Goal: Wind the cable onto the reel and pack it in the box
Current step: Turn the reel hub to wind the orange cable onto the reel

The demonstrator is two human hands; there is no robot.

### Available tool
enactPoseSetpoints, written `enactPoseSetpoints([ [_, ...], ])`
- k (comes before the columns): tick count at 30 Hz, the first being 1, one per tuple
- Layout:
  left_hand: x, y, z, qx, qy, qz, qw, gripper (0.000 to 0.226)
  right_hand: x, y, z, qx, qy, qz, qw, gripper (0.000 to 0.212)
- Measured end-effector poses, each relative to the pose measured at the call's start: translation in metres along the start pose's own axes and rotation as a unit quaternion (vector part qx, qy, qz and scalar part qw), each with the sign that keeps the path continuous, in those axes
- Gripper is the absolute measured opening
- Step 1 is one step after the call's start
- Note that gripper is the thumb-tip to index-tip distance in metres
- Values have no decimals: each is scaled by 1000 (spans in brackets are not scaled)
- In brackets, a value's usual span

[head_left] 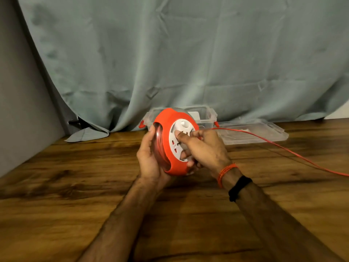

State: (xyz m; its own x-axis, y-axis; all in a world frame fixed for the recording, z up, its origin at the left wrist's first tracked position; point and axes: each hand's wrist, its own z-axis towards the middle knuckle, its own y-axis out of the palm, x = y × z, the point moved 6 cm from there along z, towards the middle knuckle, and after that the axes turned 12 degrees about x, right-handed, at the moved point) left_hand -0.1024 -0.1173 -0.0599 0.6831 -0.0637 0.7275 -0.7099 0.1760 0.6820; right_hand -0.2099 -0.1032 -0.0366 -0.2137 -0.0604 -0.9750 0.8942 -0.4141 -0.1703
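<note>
Round orange plastic cable reel (170, 129) with white socket face: held above the table between both my hands, tilted on edge, socket face turned toward my right. My left hand (149, 156) cups the reel's outer rim from the left and below, fingers curled round the orange housing, fingertips showing at the lower edge. My right hand (202, 146) lies against the white face; thumb (179, 136) presses on the hub, the other fingers curl in at the lower part of the face. Whether they grip a winding knob, I cannot tell. Wound turns inside the housing are blurred.

Thin orange cable (283, 148) leaves the reel near my right hand, runs rightward above the brown wood-grain table (75, 186) and out of view at the right edge.

Behind the reel: clear plastic storage box (205, 116) with orange latches, open, standing on the table. Its clear flat lid (253, 132) lies just beside it on the right. Grey-green curtain (170, 53) hangs behind.
</note>
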Motion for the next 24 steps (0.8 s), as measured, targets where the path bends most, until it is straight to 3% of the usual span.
enactPoseSetpoints([
  [2, 2, -6, 2, 23, 3, -8, 1000, 68, -9, -6, 4, 51, -109, -120, 985, 57],
  [4, 2, -9, 4, 24, 0, -26, 999, 68, -22, -15, 2, 120, -251, -244, 929, 56],
  [6, 1, -8, 4, 4, -19, -33, 999, 70, -33, -17, -6, 118, -366, -281, 879, 56],
  [8, 1, -8, 5, -11, -30, -38, 999, 71, -38, -16, -10, 78, -429, -287, 853, 57],
  [14, 2, -7, 3, -4, -50, -55, 997, 69, -36, -10, -13, -4, -492, -310, 813, 63],
  [24, -2, -10, 1, -35, -106, -35, 993, 71, -33, -7, -14, -13, -532, -335, 778, 66],
])
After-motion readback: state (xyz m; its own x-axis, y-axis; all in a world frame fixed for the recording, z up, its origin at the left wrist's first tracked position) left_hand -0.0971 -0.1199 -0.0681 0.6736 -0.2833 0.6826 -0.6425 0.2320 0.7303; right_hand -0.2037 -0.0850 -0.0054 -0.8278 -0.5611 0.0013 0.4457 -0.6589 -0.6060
